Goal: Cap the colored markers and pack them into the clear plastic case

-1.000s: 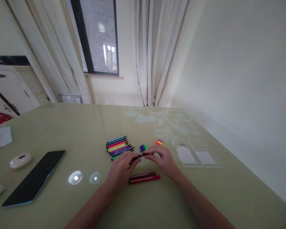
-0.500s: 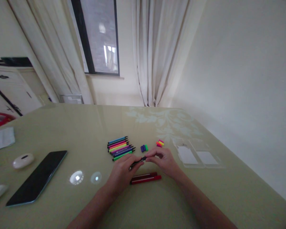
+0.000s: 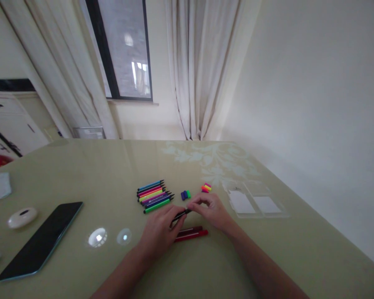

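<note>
Pale curtains (image 3: 199, 62) framed the scene beyond the tabletop (image 3: 96, 170) as your left hand (image 3: 158, 226) gripped a black marker (image 3: 178, 215) above it, near uncapped markers (image 3: 156, 202). Your right hand (image 3: 213, 212) met its tip; whether that grip held anything could not be told. Fine work at the tip appeared underway, and the next move seemed to call for a steady left hold.

Soft, dim light fills the room; glare spots shine on the table (image 3: 112, 166) right of the tablet (image 3: 40, 243). Fine detail smears, and the edges stretch and darken.
</note>
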Tool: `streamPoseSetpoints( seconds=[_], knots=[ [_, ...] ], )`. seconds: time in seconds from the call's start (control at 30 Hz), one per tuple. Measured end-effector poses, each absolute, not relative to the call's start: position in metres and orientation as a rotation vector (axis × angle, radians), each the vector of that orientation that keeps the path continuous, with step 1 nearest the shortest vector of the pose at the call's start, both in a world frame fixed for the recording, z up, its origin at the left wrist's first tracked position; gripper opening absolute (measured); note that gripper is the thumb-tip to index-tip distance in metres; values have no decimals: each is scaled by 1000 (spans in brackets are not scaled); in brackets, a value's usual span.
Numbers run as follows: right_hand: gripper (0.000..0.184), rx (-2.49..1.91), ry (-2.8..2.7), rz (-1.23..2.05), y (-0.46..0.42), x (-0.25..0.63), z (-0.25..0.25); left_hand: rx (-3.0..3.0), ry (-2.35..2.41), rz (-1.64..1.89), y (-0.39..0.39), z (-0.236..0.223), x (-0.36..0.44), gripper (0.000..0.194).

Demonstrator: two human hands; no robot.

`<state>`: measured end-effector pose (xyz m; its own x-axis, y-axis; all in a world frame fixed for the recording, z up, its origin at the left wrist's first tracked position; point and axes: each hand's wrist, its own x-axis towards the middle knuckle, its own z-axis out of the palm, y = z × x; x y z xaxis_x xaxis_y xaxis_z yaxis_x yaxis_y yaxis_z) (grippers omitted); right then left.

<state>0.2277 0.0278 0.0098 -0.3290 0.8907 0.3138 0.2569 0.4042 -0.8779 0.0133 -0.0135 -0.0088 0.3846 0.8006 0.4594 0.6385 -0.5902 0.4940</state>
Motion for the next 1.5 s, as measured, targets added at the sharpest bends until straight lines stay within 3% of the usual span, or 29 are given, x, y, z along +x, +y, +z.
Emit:
streamPoseSetpoints(
  seconds=[0.17, 0.4, 0.6, 0.73, 0.93, 1.23, 1.5],
  knots=[
    [27, -1154, -1769, 588, 40, 237, -2, 2491, 1282, 831, -16, -9, 19, 16],
    [24, -1186, -2188, 337, 47, 236, -20, 2469, 1235, 738, -12, -12, 18, 18],
    [12, -1292, -2206, 201, 47, 236, -22, 2368, 1691, 909, 0, -12, 1, 18],
    [6, -1292, -2194, 176, 49, 235, -25, 2354, 1881, 827, 6, -16, -11, 13],
    [14, -1288, -2016, 283, 47, 235, -19, 2304, 1804, 810, 5, -21, -10, 14],
    [15, -1113, -1749, 801, 40, 226, -10, 2361, 1797, 732, 5, -16, -10, 8],
    [22, -1025, -1694, 968, 41, 225, -15, 2401, 1811, 761, 5, -21, -3, 11]
  ],
)
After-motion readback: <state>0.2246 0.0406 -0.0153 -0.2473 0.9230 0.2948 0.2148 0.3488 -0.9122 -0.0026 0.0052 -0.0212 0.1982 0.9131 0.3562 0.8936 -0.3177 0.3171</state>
